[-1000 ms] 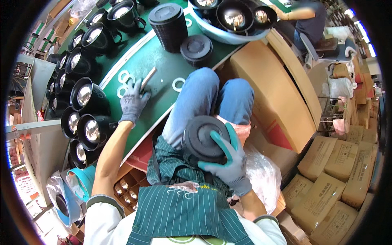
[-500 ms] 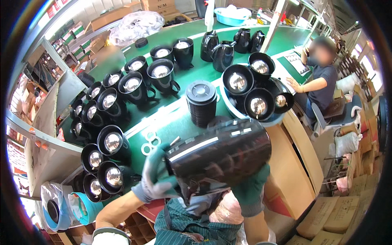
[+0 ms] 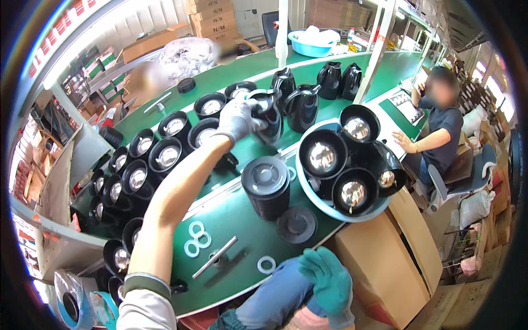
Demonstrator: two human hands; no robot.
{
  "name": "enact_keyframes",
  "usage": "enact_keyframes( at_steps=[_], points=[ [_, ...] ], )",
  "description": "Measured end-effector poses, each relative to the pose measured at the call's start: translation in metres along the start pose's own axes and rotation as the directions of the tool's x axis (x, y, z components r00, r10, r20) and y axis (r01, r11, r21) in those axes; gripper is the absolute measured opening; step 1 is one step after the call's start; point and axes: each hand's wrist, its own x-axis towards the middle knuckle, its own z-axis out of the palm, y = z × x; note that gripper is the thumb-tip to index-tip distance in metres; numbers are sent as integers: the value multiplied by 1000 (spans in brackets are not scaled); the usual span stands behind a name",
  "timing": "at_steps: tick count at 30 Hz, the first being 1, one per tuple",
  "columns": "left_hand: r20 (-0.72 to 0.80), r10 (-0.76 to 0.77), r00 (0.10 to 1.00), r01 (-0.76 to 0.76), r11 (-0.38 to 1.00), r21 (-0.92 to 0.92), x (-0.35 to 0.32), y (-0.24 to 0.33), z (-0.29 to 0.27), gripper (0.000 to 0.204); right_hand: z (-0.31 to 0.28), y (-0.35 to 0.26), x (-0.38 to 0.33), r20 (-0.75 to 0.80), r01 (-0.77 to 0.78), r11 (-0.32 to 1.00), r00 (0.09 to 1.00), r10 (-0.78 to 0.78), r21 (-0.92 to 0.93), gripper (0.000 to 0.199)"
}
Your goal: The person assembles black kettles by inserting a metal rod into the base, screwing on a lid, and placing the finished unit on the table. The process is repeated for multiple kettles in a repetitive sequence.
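My left hand (image 3: 237, 118), in a grey glove, reaches far across the green bench with its fingers closed on the upper part of a black jug (image 3: 269, 124). That jug stands upright beside other black jugs (image 3: 302, 110). Left of it are rows of open black jug bodies (image 3: 166, 157) with shiny silvery rounded insides. Low over my lap, my right hand (image 3: 330, 280), in a green-palmed glove, holds nothing, its fingers stretched out. Nearest to it on the bench lie a white ring (image 3: 267, 265) and a round black disc (image 3: 297, 224).
A stack of black discs (image 3: 265, 179) stands mid-bench, beside a light-blue basin (image 3: 344, 216) of jug bodies. Several white rings (image 3: 198, 240) and a T-shaped metal tool (image 3: 215, 257) lie nearer. At right are a cardboard box (image 3: 379, 253) and a seated person (image 3: 440, 124).
The black jug, held sideways before me earlier, now stands upright among the far jugs under my left hand. My right hand has let go and lowered. The T-shaped tool and nearby disc are now uncovered.
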Motion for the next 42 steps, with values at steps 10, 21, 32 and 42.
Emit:
enact_keyframes(
  at_steps=[10, 21, 32, 42],
  points=[
    [-183, 86, 979, -20, 941, 339, 100, -87, 53, 37, -71, 12, -16, -154, -80, 977, 982, 112, 199, 83],
    [-193, 239, 952, -100, 836, 540, 118, -84, 37, 47, -72, 32, -21, -412, -183, 980, 889, 199, 79, 67],
    [-8, 569, 823, -455, 667, 589, -179, -5, -293, 29, 98, -68, 89, 656, 783, 302, 621, -430, -544, 76],
    [-12, 600, 800, -568, 750, -340, -352, 55, -186, 57, 74, -69, -28, 752, 766, 183, 642, -151, -617, 52]
  ],
)
